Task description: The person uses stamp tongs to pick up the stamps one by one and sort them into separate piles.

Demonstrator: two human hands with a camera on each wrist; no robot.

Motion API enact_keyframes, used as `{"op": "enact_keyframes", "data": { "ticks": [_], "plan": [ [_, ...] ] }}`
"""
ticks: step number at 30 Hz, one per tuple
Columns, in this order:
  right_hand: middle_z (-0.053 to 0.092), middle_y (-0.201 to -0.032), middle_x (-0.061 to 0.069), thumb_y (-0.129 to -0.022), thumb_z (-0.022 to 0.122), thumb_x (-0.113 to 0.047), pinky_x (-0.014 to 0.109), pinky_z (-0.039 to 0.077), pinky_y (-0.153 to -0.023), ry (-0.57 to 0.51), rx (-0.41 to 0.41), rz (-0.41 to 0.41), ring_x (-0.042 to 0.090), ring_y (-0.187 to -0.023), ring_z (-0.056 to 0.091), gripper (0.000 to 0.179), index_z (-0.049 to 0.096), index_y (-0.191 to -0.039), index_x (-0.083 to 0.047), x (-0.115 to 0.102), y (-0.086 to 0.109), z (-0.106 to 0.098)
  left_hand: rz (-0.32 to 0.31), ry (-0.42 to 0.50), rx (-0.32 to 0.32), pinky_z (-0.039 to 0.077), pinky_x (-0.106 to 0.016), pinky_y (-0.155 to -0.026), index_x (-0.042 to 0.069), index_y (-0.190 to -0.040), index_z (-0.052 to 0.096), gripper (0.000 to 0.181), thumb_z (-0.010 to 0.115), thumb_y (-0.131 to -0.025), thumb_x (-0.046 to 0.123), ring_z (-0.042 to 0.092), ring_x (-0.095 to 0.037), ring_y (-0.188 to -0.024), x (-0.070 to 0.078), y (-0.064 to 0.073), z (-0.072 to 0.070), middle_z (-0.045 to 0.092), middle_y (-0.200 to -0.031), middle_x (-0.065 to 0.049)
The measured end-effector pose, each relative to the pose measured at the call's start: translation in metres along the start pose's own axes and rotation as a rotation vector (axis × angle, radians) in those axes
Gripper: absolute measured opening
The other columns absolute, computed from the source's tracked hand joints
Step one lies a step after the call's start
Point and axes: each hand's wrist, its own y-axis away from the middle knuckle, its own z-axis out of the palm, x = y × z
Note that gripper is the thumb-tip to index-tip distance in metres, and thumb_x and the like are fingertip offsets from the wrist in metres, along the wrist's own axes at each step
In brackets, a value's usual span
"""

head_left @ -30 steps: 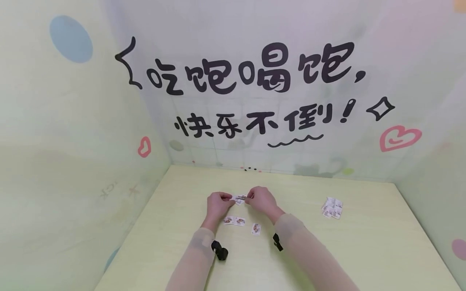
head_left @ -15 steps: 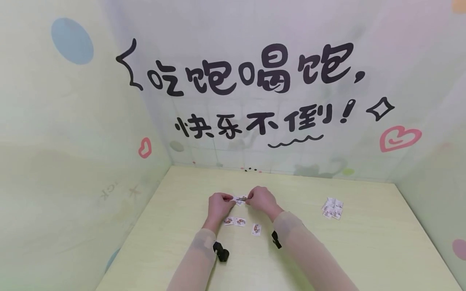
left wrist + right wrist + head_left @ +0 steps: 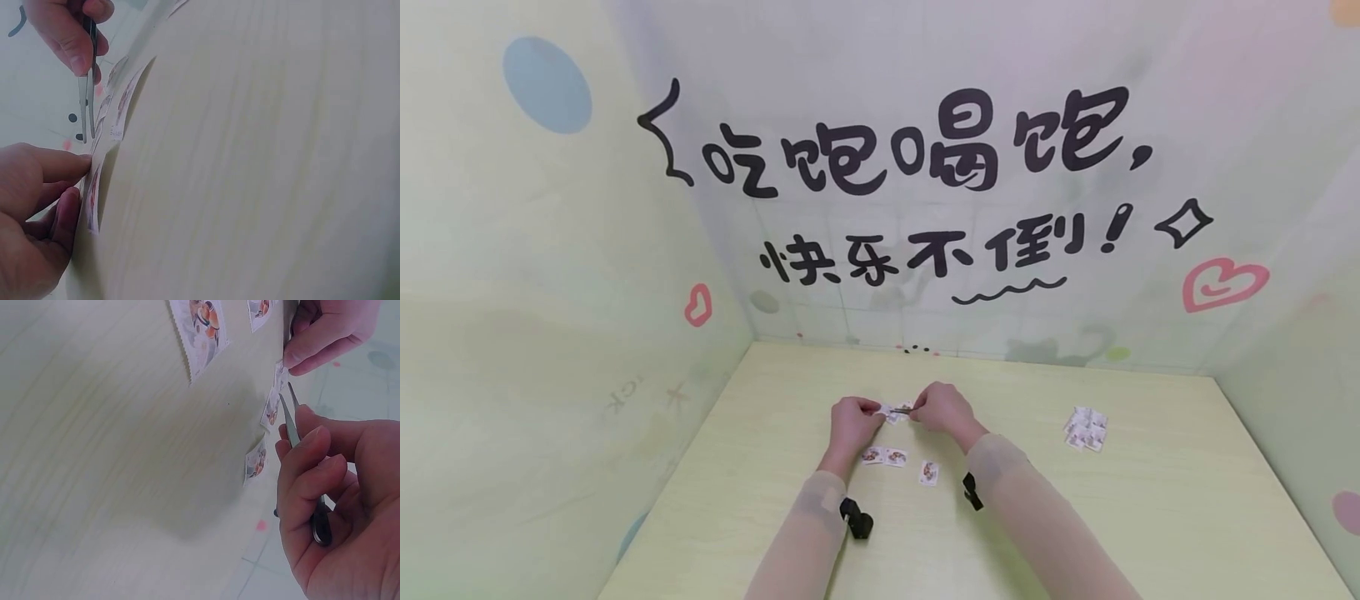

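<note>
My right hand [image 3: 337,481] grips a pair of metal tweezers [image 3: 290,422] with dark handles. In the right wrist view the tweezers' tips stand apart, right at the edge of a row of small perforated stamps [image 3: 272,409] with bird pictures. My left hand [image 3: 852,423] is at the left end of that row, its thumb and forefinger pinching the edge of a stamp [image 3: 94,200]. Another stamp [image 3: 130,100] lies beyond it with its edges slightly raised. The right end of the row holds a separate stamp [image 3: 255,462].
Closer to me lie two side-by-side stamps [image 3: 895,457] and a single stamp [image 3: 928,473]. A cluster of overlapping stamps [image 3: 1085,429] lies at the right on the pale wooden table [image 3: 1150,517]. A printed wall [image 3: 925,317] rises along the table's back edge.
My right hand has shifted slightly to the right with the tweezers, and more of a stamp shows beside their tips. My left hand stays almost in place.
</note>
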Motion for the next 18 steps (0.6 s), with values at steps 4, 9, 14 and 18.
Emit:
{"op": "enact_keyframes", "data": {
  "ticks": [4, 9, 14, 18],
  "plan": [
    [0.073, -0.089, 0.001, -0.095, 0.081, -0.021, 0.032, 0.055, -0.069, -0.023, -0.011, 0.002, 0.016, -0.075, 0.066, 0.014, 0.080, -0.103, -0.009, -0.0002, 0.0003, -0.0011, -0.005, 0.006, -0.005, 0.060, -0.039, -0.078, 0.003, -0.101, 0.082, 0.015, 0.084, -0.087, 0.007, 0.068, -0.019, -0.080, -0.0003, -0.0003, 0.0002, 0.075, -0.087, -0.005],
    [0.072, -0.085, 0.000, -0.095, 0.082, -0.020, 0.031, 0.055, -0.067, -0.062, -0.041, 0.006, 0.016, -0.072, 0.066, 0.014, 0.081, -0.103, -0.008, 0.0025, -0.0022, -0.0013, -0.006, 0.009, -0.008, 0.060, -0.038, -0.078, 0.003, -0.102, 0.082, 0.015, 0.084, -0.087, 0.006, 0.068, -0.019, -0.079, -0.0012, -0.0003, -0.0004, 0.075, -0.087, -0.006],
    [0.071, -0.083, 0.001, -0.094, 0.082, -0.022, 0.032, 0.053, -0.068, -0.100, -0.073, 0.010, 0.017, -0.071, 0.066, 0.014, 0.081, -0.099, -0.009, 0.0081, -0.0068, -0.0005, 0.000, 0.008, -0.012, 0.060, -0.039, -0.079, 0.003, -0.102, 0.082, 0.015, 0.084, -0.087, 0.006, 0.068, -0.019, -0.080, -0.0016, -0.0008, -0.0009, 0.075, -0.088, -0.005],
    [0.073, -0.082, 0.002, -0.094, 0.082, -0.022, 0.031, 0.052, -0.067, -0.104, -0.061, 0.010, 0.017, -0.070, 0.066, 0.014, 0.082, -0.098, -0.009, 0.0095, -0.0076, -0.0001, 0.002, 0.005, -0.013, 0.060, -0.039, -0.079, 0.003, -0.102, 0.082, 0.015, 0.083, -0.087, 0.006, 0.068, -0.018, -0.081, -0.0018, -0.0009, -0.0012, 0.075, -0.088, -0.005]
  ]
}}
